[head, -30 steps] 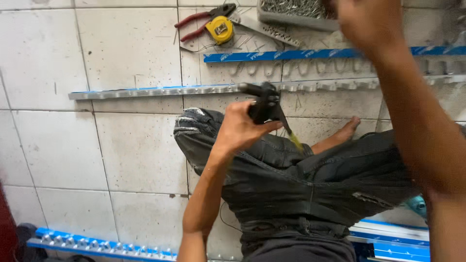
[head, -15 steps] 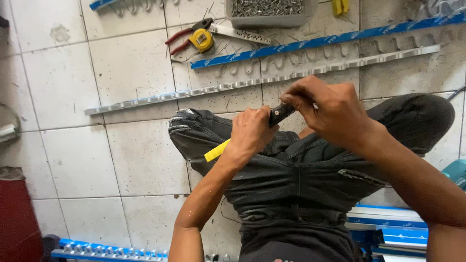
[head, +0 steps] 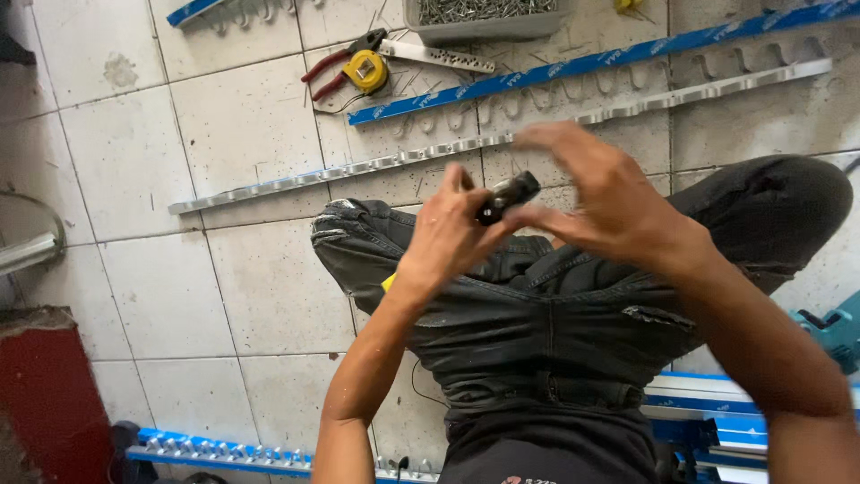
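Observation:
My left hand (head: 448,235) grips a small dark tool (head: 506,195) with a yellow handle end (head: 388,282) showing below the wrist, held over my crossed legs in dark trousers (head: 537,314). The fingers of my right hand (head: 609,202) are spread and its thumb and fingertips touch the tool's dark tip. Beyond the hands on the tiled floor lie a long notched silver metal rail (head: 430,154) and a blue-covered rail (head: 573,64).
Red-handled pliers (head: 333,70), a yellow tape measure (head: 365,70) and a metal strip lie at the back. A grey tray of screws (head: 484,16) stands at the top. Another blue rail (head: 224,448) lies at the near left, a teal power tool (head: 829,332) at the right, a red object (head: 45,394) at the left.
My right hand came down from above to meet the left hand at the tool, and its fingers have now spread apart. The view has shifted right and down.

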